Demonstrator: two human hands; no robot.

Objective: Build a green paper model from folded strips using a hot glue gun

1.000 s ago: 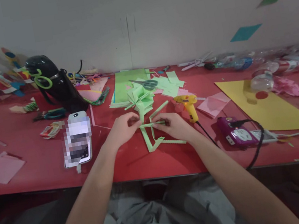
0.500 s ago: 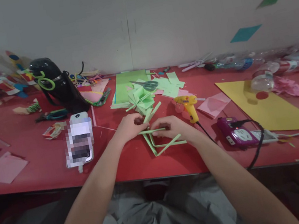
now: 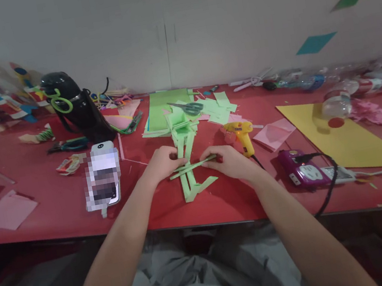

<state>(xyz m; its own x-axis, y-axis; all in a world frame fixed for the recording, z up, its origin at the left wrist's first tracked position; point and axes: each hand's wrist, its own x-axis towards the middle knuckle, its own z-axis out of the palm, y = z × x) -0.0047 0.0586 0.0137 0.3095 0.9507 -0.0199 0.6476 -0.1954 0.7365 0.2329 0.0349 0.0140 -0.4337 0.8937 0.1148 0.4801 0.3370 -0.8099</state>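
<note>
Green strips (image 3: 197, 164) between both grips (image 3: 163, 163) (image 3: 229, 161)

The green strips (image 3: 191, 166) look like matt paper, the black flask (image 3: 84, 115) glossy, the yellow glue gun (image 3: 245, 142) smooth plastic.

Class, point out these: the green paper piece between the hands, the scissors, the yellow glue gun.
Green paper piece (image 3: 188, 148): head view, on one long strip.
Scissors (image 3: 191, 108): head view, on the handles.
Yellow glue gun (image 3: 245, 141): head view, on the handle.
</note>
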